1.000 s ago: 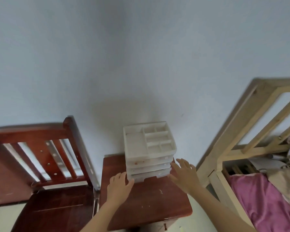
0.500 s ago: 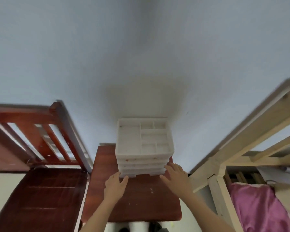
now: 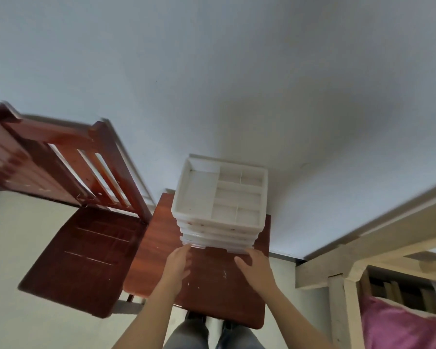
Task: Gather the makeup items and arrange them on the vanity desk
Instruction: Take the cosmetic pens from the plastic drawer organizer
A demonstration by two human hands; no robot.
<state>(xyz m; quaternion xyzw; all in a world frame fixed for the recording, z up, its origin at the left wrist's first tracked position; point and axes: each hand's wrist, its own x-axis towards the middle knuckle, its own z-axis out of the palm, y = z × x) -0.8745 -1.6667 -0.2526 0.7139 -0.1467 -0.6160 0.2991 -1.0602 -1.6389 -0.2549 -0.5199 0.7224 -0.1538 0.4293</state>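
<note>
- Head view: my left hand (image 3: 177, 263) and right hand (image 3: 256, 267) meet the front foot of the white organizer (image 3: 220, 205), one at each lower corner, fingers spread and loose, clamped on nothing.
- The organizer stands upright at the back of the red-brown desk (image 3: 211, 283), against the pale wall (image 3: 211, 71). Its divided top tray lies bare; three shallow drawers sit shut beneath it.
- What has changed: a second ago my hands hovered short of the unit, the left one flat on the desk. Now both sets of fingertips touch or nearly touch the bottom edge; contact is too blurred to confirm.
- The organizer also looks squarer to the desk's front edge than it did a second ago, when it sat skewed. I judge that I am nudging it straight, setting the holder before any makeup goes in.
- For the task, this reads as an early step: no makeup items show anywhere in view, so gathering is yet to come.
- Also different from the earlier frames: my head has dipped and come closer, so my legs now show below the desk. The wooden chair (image 3: 86, 222) swings wider at left, and the pale bed frame (image 3: 363, 248) and pink cloth (image 3: 400, 326) slide lower right.
</note>
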